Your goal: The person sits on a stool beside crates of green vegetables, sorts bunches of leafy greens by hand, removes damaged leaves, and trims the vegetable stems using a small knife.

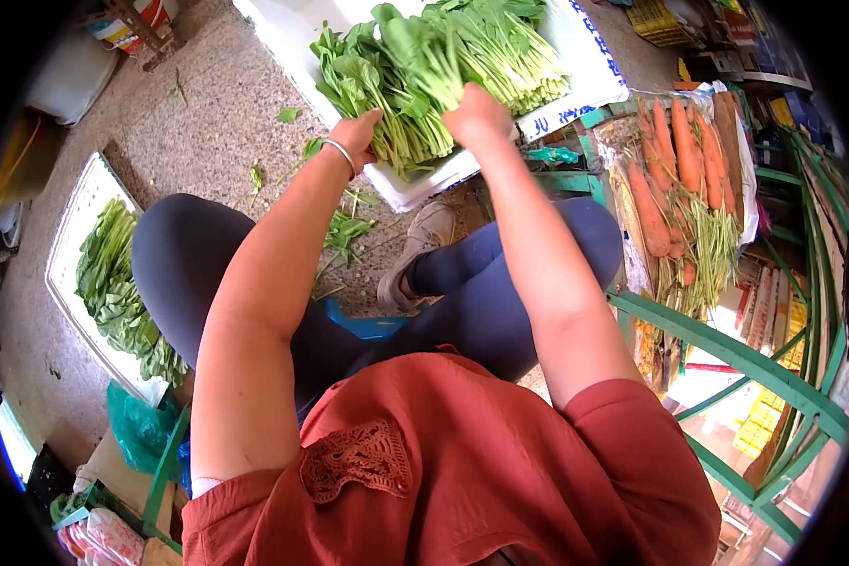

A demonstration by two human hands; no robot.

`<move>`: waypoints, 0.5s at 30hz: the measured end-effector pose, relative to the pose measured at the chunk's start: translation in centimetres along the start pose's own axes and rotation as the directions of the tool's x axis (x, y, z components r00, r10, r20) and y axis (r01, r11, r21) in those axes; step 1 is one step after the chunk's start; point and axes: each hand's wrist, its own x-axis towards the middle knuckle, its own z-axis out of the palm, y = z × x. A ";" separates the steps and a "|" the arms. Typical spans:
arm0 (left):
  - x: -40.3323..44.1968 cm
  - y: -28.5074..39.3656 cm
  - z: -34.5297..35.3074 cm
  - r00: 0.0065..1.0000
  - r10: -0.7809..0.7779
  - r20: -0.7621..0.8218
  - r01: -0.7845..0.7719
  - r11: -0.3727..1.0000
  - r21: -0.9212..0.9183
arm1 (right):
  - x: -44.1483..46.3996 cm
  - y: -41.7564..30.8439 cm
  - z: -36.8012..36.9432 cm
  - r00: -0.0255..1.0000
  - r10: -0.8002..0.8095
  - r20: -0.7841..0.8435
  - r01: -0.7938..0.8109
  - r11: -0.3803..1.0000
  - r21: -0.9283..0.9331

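red shirt (509,443) above speckled floor (226,108); green railing (726,351) alongside; right hand (478,117) clutching greens (427,57); left hand (356,140), can't tell.

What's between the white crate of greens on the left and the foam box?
Speckled floor with a few loose leaves, plus the person's left knee jutting in by the crate. Shows in the head view.

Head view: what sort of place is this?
Likely a vegetable stall: a white foam box holds leafy green vegetables, orange carrots lie beside a green metal frame, and loose green leaves litter the rough floor.
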 end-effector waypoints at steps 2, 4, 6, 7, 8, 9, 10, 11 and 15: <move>1.0 -0.4 -0.3 0.988 0.012 0.152 0.005 0.994 -0.113 | -1.1 -0.6 2.2 0.995 -0.095 -0.026 0.094 0.994 -0.065; 1.8 -0.9 0.2 0.991 0.014 0.137 -0.007 0.999 -0.046 | -1.9 -0.9 4.1 0.985 -0.162 -0.053 0.159 0.985 -0.068; 1.7 -0.7 0.8 0.991 -0.011 0.134 0.004 0.999 0.052 | -2.6 -1.0 5.0 0.977 -0.215 -0.008 0.214 0.975 -0.063; 0.7 -0.7 1.5 0.995 0.058 0.081 -0.064 0.995 0.082 | -3.0 -1.0 5.1 0.969 -0.248 0.011 0.248 0.968 -0.037; 0.8 -0.8 1.6 0.991 0.094 0.097 -0.100 0.994 0.054 | -2.9 -0.7 4.7 0.961 -0.265 0.081 0.266 0.964 0.003; 1.2 -1.2 1.5 0.985 0.128 0.112 -0.132 0.991 0.027 | -2.9 -0.4 3.9 0.948 -0.281 0.151 0.277 0.960 0.045; 1.2 -1.2 2.0 0.985 0.124 0.119 -0.129 0.991 0.029 | -2.3 0.1 3.0 0.945 -0.219 0.243 0.206 0.975 0.079; 1.2 -1.1 2.4 0.992 0.116 0.041 -0.117 0.993 0.014 | -1.4 0.4 1.9 0.928 -0.160 0.335 0.132 0.986 0.106; 1.0 -1.1 2.7 0.995 0.089 -0.034 -0.090 0.995 -0.040 | 1.3 2.0 2.1 0.989 -0.076 -0.131 0.109 0.955 0.276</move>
